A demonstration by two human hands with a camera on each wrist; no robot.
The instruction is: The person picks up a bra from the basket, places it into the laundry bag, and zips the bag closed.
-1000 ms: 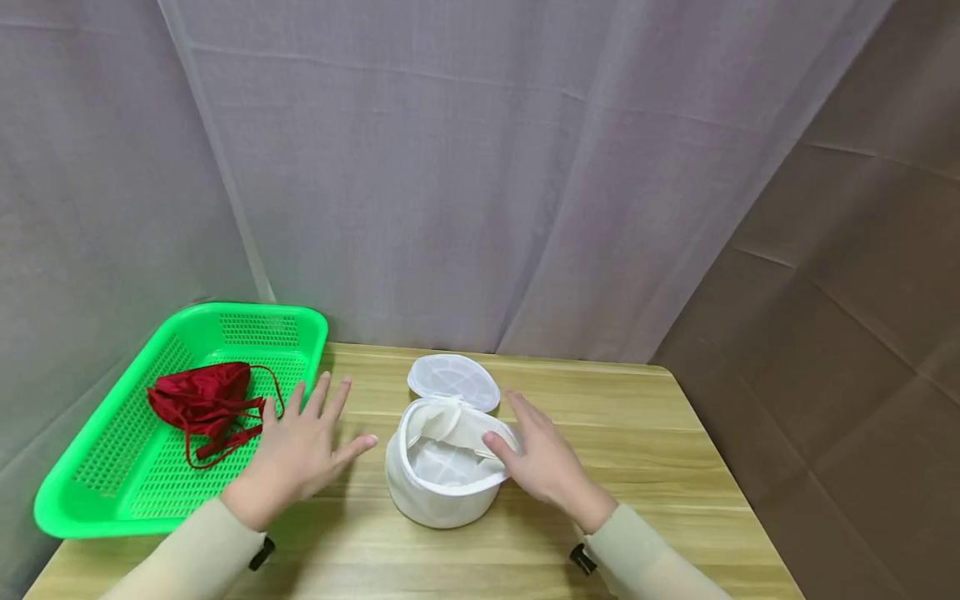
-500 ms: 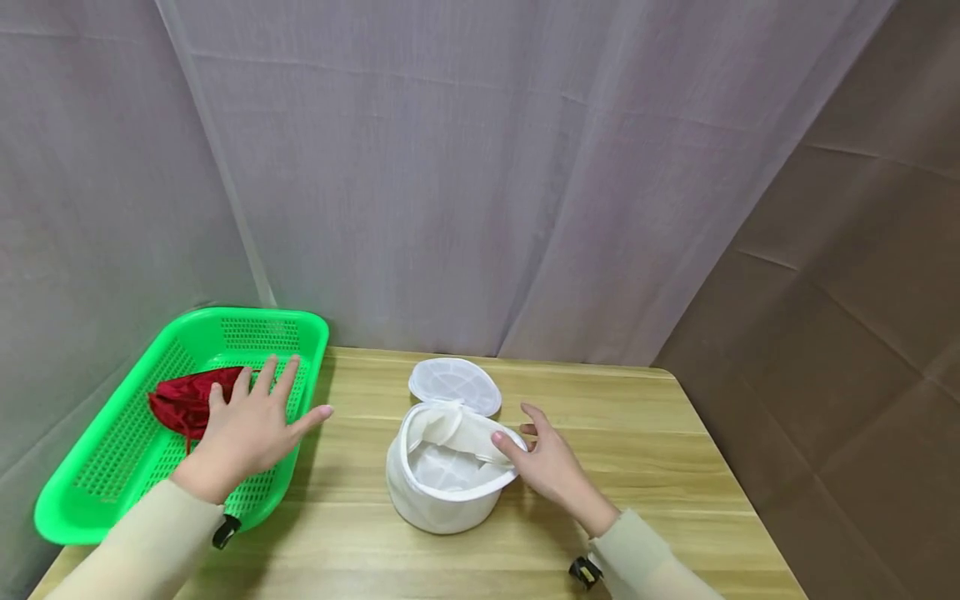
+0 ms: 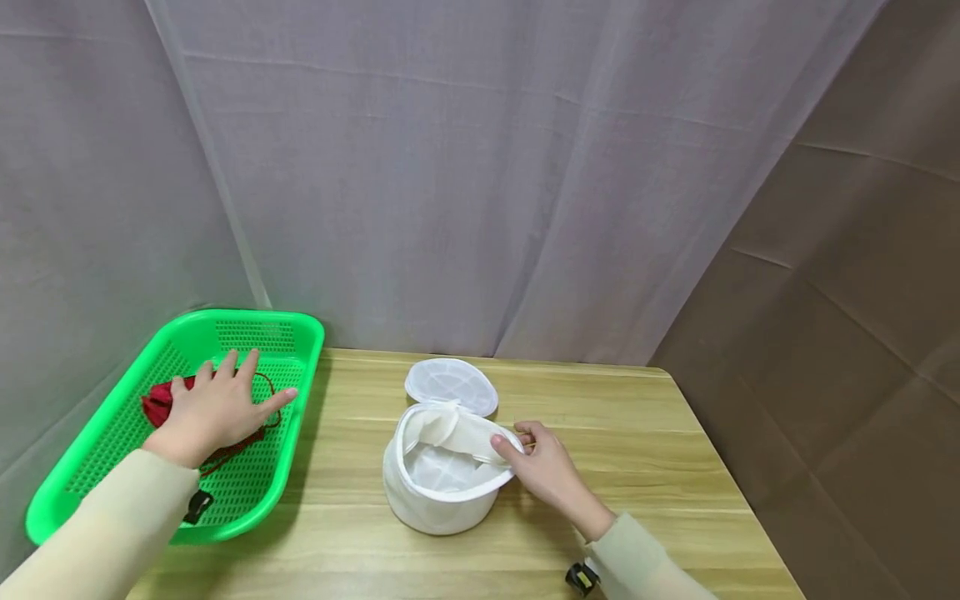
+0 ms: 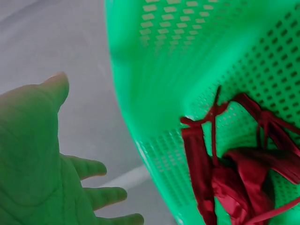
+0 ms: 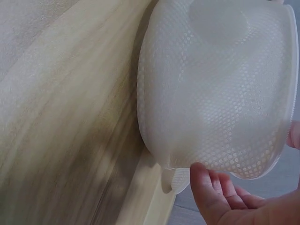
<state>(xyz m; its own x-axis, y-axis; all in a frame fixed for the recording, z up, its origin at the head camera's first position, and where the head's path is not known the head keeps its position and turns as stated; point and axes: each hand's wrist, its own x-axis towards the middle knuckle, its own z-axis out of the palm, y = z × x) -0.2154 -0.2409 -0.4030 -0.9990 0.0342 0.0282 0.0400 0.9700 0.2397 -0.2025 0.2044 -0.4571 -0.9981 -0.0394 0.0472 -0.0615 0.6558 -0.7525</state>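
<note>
A white mesh laundry bag [image 3: 442,510], round and standing upright, has its lid [image 3: 452,386] folded back on the table. My right hand [image 3: 553,472] grips the right side of its rim, thumb inside and fingers outside. In the right wrist view, fingertips [image 5: 200,174] touch the mesh wall. Over the green basket [image 3: 300,342], my left hand [image 3: 213,414] is spread with fingers extended. Below it lies a crumpled red cloth item with thin cords [image 4: 234,183], partly hidden by the hand in the head view. The left wrist view shows the palm apart from the cloth.
The basket stands at the left of the wooden table [image 3: 637,417], near the grey curtain [image 3: 405,183]. A brown cloth wall [image 3: 847,333] borders the right side.
My left hand has moved left from beside the mesh bag to over the red item in the basket. The right hand stays at the bag's rim, its fingers now more bent.
</note>
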